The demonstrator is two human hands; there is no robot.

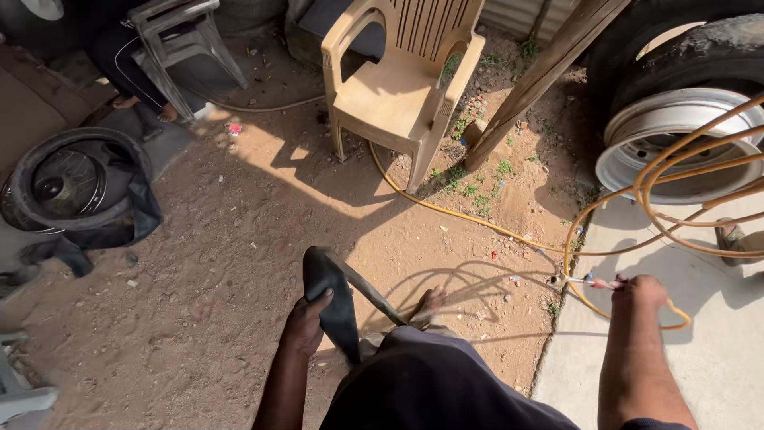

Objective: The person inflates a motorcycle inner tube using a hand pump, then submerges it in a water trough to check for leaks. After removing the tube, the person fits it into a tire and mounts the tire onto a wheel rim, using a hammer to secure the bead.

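Note:
My left hand (pixel 306 322) grips a limp black rubber inner tube (pixel 334 295) that loops up in front of my knee. Out to the right, my right hand (pixel 637 291) is closed around the nozzle end of a yellow air hose (pixel 593 282), just over the edge of a concrete slab (pixel 716 350). The hose (pixel 446 209) runs across the sandy ground and coils at the right near a big tyre. My bare foot (pixel 430 302) rests on the dirt between both hands.
A tan plastic chair (pixel 398 87) stands ahead. A wooden post (pixel 541 76) leans beside it. A large tyre on a silver rim (pixel 676 135) lies at the right. A small wheel with tyre (pixel 72 179) lies at the left, near a grey stool (pixel 179 40) and a person's feet.

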